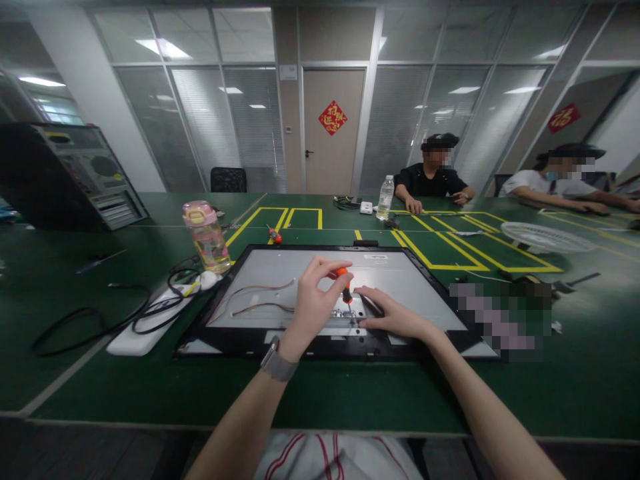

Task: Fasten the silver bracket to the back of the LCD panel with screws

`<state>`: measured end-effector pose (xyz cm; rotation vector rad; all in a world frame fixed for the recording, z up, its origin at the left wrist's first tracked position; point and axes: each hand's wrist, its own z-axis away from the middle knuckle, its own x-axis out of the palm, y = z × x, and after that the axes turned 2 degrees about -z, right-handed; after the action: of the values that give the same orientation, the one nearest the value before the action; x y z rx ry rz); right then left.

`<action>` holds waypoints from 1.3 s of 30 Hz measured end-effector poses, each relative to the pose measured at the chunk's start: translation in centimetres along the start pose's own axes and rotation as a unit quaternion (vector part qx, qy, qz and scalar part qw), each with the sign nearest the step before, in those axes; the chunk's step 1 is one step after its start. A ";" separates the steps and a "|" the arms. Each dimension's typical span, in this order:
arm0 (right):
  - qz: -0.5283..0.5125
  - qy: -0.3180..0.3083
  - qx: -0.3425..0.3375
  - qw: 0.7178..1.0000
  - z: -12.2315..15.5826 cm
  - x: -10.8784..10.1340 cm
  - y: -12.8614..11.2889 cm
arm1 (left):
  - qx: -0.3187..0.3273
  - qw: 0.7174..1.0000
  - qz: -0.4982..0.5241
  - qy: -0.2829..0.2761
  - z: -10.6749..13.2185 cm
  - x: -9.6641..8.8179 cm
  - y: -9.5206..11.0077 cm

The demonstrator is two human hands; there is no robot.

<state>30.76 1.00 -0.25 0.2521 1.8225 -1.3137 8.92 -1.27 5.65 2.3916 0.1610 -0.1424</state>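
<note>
Orange-and-black screwdriver (pixel 347 292), nearly upright, is pinched by the fingers of the left hand (pixel 316 293) — tip down at the panel (pixel 425 287) near the front edge of the table (pixel 150 393) — right hand (pixel 400 319) beside it, fingers spread.

We see a smooth, metal-looking panel (pixel 270 268) in a plastic-looking frame (pixel 445 293), a plastic-handled screwdriver (pixel 346 292), a smooth, faintly glossy table (pixel 150 393) and a clear plastic water bottle (pixel 386 200).

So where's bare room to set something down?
Bare tabletop runs between the panel and the near edge, outside both forearms. Another patch lies beyond the panel, inside the small yellow outline. Crowded: left of the panel, with power strip and pink bottle.
</note>
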 end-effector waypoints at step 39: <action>0.006 -0.005 0.004 1.000 0.1 -0.1 -0.1 | 0.008 1.000 -0.019 -0.015 0.1 0.4 0.5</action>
<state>30.82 0.85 -0.08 0.2599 1.8052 -1.3124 9.40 -1.70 5.85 2.4024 0.1907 -0.1980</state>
